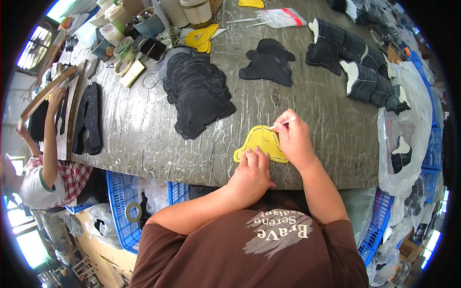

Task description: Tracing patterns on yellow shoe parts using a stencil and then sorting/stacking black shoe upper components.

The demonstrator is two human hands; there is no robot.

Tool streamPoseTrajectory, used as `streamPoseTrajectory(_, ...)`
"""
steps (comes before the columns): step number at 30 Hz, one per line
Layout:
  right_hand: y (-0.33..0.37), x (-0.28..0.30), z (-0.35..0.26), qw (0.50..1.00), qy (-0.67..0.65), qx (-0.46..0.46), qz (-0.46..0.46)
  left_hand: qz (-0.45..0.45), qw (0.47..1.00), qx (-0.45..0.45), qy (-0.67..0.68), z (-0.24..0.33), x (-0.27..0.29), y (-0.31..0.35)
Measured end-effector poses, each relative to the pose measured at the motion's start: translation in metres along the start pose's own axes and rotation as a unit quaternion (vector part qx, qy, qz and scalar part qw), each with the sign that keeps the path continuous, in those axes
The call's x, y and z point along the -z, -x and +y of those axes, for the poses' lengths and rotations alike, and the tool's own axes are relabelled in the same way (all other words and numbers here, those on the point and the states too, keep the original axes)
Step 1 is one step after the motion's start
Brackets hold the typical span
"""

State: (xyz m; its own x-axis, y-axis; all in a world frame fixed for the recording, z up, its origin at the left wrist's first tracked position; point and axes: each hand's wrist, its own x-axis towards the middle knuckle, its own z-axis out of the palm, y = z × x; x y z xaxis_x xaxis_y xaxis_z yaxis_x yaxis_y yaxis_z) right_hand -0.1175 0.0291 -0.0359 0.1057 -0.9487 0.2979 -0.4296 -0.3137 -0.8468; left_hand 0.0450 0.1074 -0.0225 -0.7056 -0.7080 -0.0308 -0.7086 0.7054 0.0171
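The yellow template (261, 142) lies flat on the grey table (144, 139) close to the near edge, directly ahead of the person's chest, and both hands meet on it, so neither has any reach to make. Its long axis runs roughly left to right along the table edge, with a rounded hump pointing away from the person. The left hand (249, 175) rests on the template's near edge, fingers curled down and pressing it flat, holding nothing else. The right hand (294, 140) sits on the template's right side, pinched around a thin white pen (282, 124) whose tip touches the far right curve of the outline; this hand is the one at the working edge. The template looks like thin stiff card or plastic, smooth and bright, with a fainter line inside its border; whether a dark piece lies beneath it cannot be told. The table surface is worn, streaked and wrinkled. Beyond the template to the left, a fanned stack of black cut pieces (197, 93) of similar shape lies matte and overlapping. Straight beyond it sits a smaller black pile (269, 62), and beyond to the right stand dark stitched boot uppers (355, 62) with white patches. More yellow templates (202, 38) lie far beyond, by cups and tape rolls.
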Motion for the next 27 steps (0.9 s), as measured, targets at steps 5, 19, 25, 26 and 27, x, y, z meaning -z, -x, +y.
streamPoseTrajectory(5,0.016,0.008,0.006,0.999,0.013,-0.038,0.028,-0.002,1.0,0.001,0.004,0.0,0.001,0.0)
streamPoseTrajectory(19,0.055,0.021,-0.006,0.999,0.012,-0.021,0.033,-0.002,1.0,0.003,0.0,0.001,0.0,0.0)
streamPoseTrajectory(25,0.069,0.029,-0.007,0.998,0.013,-0.032,0.047,-0.008,1.0,0.004,-0.008,0.001,0.0,0.0)
streamPoseTrajectory(26,0.071,0.03,-0.007,0.998,0.007,-0.022,0.055,-0.009,1.0,0.004,-0.006,0.001,-0.001,0.0)
streamPoseTrajectory(27,0.073,0.032,-0.007,0.998,0.007,-0.023,0.056,-0.011,1.0,0.004,-0.004,0.001,-0.001,0.0)
